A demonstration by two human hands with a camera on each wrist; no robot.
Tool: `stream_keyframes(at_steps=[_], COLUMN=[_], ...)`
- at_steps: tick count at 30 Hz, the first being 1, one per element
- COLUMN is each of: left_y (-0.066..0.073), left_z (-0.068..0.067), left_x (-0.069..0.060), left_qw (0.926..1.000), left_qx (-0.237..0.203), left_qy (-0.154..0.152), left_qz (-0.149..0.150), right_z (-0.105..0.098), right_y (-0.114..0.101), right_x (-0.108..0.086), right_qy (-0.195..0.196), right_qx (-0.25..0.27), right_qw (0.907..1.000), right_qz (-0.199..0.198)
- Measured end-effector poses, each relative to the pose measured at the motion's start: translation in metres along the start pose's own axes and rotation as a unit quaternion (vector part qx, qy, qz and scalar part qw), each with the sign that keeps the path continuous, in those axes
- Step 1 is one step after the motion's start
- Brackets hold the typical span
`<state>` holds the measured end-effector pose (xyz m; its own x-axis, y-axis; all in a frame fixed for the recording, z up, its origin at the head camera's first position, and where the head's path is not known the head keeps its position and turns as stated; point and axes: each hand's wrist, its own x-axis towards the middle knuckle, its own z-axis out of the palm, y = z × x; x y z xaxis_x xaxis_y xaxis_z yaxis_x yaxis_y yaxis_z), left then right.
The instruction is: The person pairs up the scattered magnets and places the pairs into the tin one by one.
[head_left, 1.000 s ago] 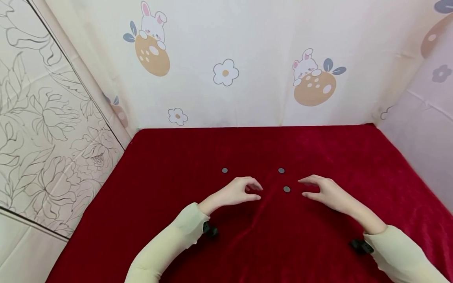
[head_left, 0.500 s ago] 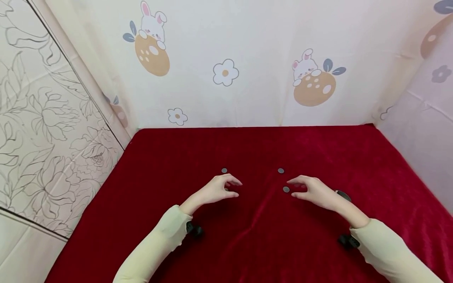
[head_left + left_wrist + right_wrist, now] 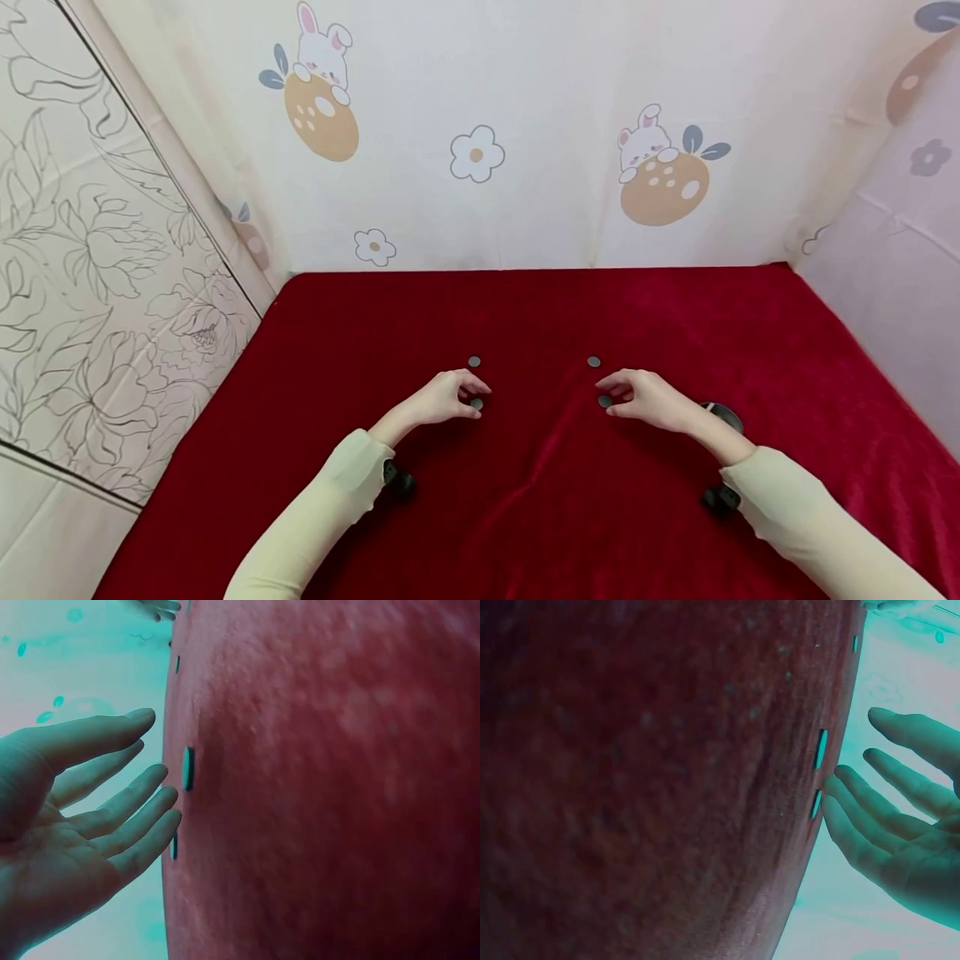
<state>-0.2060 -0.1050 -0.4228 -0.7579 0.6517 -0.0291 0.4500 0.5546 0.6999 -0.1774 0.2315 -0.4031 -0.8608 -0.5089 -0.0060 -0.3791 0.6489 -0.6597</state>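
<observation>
Small flat grey discs lie on a red velvet cloth (image 3: 525,500). On the left side are a far disc (image 3: 474,362) and a near disc (image 3: 477,404). On the right are another far disc (image 3: 594,362) and another near disc (image 3: 604,402). My left hand (image 3: 442,397) is around the left near disc, thumb and fingers apart; in the left wrist view that disc (image 3: 188,769) stands just off the fingertips. My right hand (image 3: 643,398) is beside the right near disc, fingers loosely bent. The right wrist view shows a disc (image 3: 821,748) close to the fingertips. Neither hand holds anything.
A dark round object (image 3: 726,415) lies behind my right wrist, partly hidden by it. Behind the cloth hangs a pale curtain (image 3: 547,208) printed with rabbits and flowers. A flower-patterned panel (image 3: 97,250) stands to the left.
Both hands have moved left. This uncovers the left near disc and part of the dark round object by the right wrist. The right hand has come up to the right near disc.
</observation>
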Motion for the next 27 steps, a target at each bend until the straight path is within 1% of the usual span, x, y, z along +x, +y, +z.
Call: stream_keyframes(at_steps=[3,8,16,22,27], left_y=[-0.003,-0.006,-0.008,-0.007,-0.007], left_z=[0.0,0.001,0.004,0.004,0.004], left_x=[0.001,0.003,0.006,0.007,0.008], left_qw=[0.9999,0.9997,0.9986,0.9987,0.9984], left_qx=[0.008,0.016,0.032,0.028,0.026], left_qy=[-0.009,-0.013,-0.013,-0.012,-0.011], left_qz=[-0.007,-0.015,-0.039,-0.041,-0.05], right_z=[0.001,0.003,0.006,0.01,0.01], right_y=[0.002,0.006,0.008,0.008,0.006], right_x=[0.002,0.005,0.009,0.011,0.012], right_qy=[-0.002,-0.003,0.013,0.026,0.026], right_qx=[0.006,0.012,-0.019,-0.04,-0.053], right_qw=[1.0,0.9998,0.9997,0.9988,0.9982], right_qz=[0.006,0.016,0.011,0.004,-0.004])
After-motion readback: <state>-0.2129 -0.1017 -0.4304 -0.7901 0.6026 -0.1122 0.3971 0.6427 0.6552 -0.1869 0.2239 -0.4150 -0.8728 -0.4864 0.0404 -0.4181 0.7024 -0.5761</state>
